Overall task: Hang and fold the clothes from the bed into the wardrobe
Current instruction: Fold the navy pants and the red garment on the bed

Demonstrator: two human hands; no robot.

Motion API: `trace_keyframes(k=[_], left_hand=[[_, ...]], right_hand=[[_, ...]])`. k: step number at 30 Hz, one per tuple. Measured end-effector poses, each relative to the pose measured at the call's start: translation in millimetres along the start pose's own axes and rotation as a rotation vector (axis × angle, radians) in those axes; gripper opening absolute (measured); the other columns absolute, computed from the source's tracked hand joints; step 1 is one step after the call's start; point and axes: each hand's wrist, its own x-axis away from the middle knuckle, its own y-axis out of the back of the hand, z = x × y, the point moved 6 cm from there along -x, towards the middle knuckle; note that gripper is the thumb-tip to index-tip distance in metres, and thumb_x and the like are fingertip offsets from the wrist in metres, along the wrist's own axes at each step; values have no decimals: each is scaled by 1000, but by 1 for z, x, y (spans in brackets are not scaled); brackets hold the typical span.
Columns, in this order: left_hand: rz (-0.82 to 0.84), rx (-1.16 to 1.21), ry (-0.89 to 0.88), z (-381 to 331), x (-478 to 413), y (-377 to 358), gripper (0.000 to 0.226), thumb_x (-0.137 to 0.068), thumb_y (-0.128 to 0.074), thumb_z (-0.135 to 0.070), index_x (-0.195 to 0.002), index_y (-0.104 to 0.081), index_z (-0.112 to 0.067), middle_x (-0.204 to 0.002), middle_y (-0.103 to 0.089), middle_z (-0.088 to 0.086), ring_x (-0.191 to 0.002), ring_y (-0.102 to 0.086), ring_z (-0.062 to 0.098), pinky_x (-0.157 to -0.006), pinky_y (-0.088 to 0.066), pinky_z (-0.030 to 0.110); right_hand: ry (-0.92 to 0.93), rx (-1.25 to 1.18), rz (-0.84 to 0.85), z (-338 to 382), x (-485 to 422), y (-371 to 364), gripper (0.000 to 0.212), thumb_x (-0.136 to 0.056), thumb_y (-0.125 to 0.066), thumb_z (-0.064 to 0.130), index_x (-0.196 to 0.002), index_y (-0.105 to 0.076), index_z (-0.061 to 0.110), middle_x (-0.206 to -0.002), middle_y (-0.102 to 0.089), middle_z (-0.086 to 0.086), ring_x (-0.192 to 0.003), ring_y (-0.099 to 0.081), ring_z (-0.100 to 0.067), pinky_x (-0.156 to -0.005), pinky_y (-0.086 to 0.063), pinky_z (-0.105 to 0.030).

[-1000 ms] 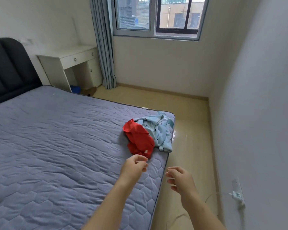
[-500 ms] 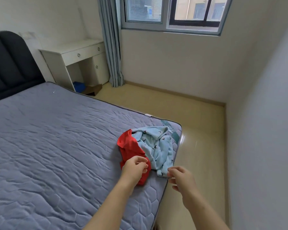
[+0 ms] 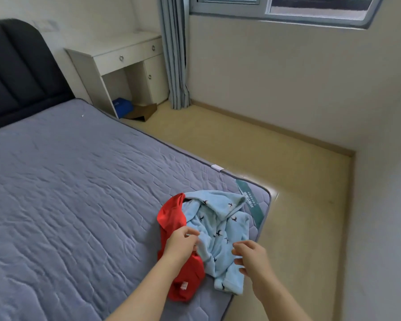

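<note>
Head camera, single wide-angle view. Worn on my head, facing forward and down across the foot corner of the bed (image 3: 67, 193). Close range: my left hand (image 3: 182, 243) and right hand (image 3: 252, 257), lower centre. Far range: window (image 3: 287, 13), cropped at the top right.

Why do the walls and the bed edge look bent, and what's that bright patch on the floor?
Head view: the wide-angle lens bows the bed edge and tilts the wall; head view again: window daylight glares off the floor beside the bed's corner.

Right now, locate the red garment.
Head view, lower centre: the red garment lies on the mattress, against the left of the light blue bird-print garment, partly under the left hand.
</note>
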Motion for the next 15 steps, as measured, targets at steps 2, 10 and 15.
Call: trace_keyframes(k=[2,10,15], left_hand=[[-42,35,43,1,-14,1,22,-85,-51,-6,-77,-62,-24,-82,-66,0,-62,-60,9,-46,-38,14],[-277,213,238,16,-41,-2,25,-87,-42,-3,-76,-57,-20,-68,-58,-2,-52,-51,8,-37,-30,13],[-423,322,363,41,-46,-12,26,-87,-40,-3,-76,-56,-20,-68,-57,-1,-53,-51,10,-44,-30,18]], right_hand=[[-19,40,38,7,-20,-1,11,-89,-54,12,-81,-62,11,-86,-61,-7,-71,-53,-19,-59,-38,-26],[-42,256,268,33,-90,-20,12,-89,-53,11,-80,-61,12,-82,-60,-6,-71,-52,-20,-59,-40,-27],[-43,375,395,39,-119,-28,13,-90,-54,13,-80,-62,11,-77,-60,-4,-67,-51,-18,-58,-40,-26]])
